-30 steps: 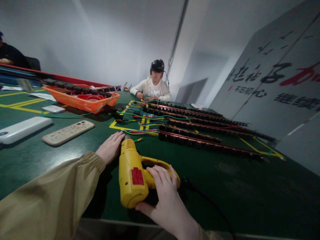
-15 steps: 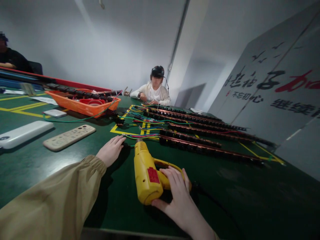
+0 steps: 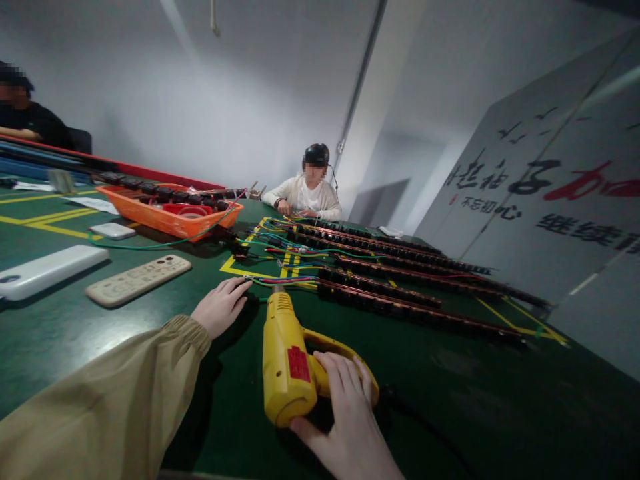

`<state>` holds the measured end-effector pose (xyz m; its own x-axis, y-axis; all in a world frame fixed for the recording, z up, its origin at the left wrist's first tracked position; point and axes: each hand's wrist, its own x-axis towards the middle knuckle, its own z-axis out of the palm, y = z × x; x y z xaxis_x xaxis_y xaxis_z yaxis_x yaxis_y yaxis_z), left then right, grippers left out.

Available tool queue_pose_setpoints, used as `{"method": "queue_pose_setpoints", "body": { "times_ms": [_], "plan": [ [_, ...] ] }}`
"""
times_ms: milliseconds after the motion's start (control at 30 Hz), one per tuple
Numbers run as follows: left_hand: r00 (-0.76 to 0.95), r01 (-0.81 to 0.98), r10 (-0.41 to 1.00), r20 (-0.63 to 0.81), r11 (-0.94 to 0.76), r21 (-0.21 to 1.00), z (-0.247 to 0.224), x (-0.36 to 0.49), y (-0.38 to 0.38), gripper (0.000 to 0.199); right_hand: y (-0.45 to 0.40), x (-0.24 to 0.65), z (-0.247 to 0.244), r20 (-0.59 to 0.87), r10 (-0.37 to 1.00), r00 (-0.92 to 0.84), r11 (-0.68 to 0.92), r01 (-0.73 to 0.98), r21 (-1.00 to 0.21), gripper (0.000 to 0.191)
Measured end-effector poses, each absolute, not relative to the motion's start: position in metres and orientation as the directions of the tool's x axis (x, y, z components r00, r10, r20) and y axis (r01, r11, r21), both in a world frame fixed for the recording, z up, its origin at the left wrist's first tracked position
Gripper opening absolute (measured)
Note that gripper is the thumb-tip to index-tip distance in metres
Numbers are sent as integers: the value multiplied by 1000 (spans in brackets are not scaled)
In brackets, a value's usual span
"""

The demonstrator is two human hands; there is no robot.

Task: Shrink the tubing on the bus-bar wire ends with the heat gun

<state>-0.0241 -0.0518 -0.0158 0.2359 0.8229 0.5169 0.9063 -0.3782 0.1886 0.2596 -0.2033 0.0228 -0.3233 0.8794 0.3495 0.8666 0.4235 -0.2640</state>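
Observation:
A yellow heat gun (image 3: 287, 360) with a red label lies on its side on the green table, its nozzle toward the coloured wires. My right hand (image 3: 345, 413) is wrapped round its handle, thumb against the rear of the body. At the tips of the wires (image 3: 273, 280), my left hand (image 3: 223, 307) has its fingers pressed together on the wire ends; the exact grip is partly hidden. These wires run right into the nearest long black and copper-coloured strip (image 3: 400, 308). Several similar strips lie behind it.
Left of my hand lie a phone in a beige case (image 3: 139, 280) and a white power bank (image 3: 53, 270). Behind them stands an orange basket (image 3: 165, 223) holding black parts. A co-worker (image 3: 307, 190) sits across the table. The heat gun's black cord (image 3: 425, 420) trails right.
The heat gun and my right hand have shifted slightly left and toward me in the picture. My left hand stays at the wire ends. The view has tilted a little.

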Motion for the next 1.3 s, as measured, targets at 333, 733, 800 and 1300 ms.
{"method": "queue_pose_setpoints", "body": {
  "times_ms": [333,733,800,1300],
  "plan": [
    [206,913,795,571,-366,179,-20,-25,-47,43,-198,253,-5,496,819,-290,447,864,-233,79],
    [142,942,854,501,-273,197,-11,-23,-53,43,-189,211,-2,426,863,-270,442,814,-378,87],
    [128,948,869,478,-248,198,-8,-25,-53,45,-185,204,5,378,882,-281,426,817,-388,86],
    [105,975,859,501,-188,118,-10,-32,-46,40,-130,208,52,268,812,-518,577,646,-499,20]
  ]
}}
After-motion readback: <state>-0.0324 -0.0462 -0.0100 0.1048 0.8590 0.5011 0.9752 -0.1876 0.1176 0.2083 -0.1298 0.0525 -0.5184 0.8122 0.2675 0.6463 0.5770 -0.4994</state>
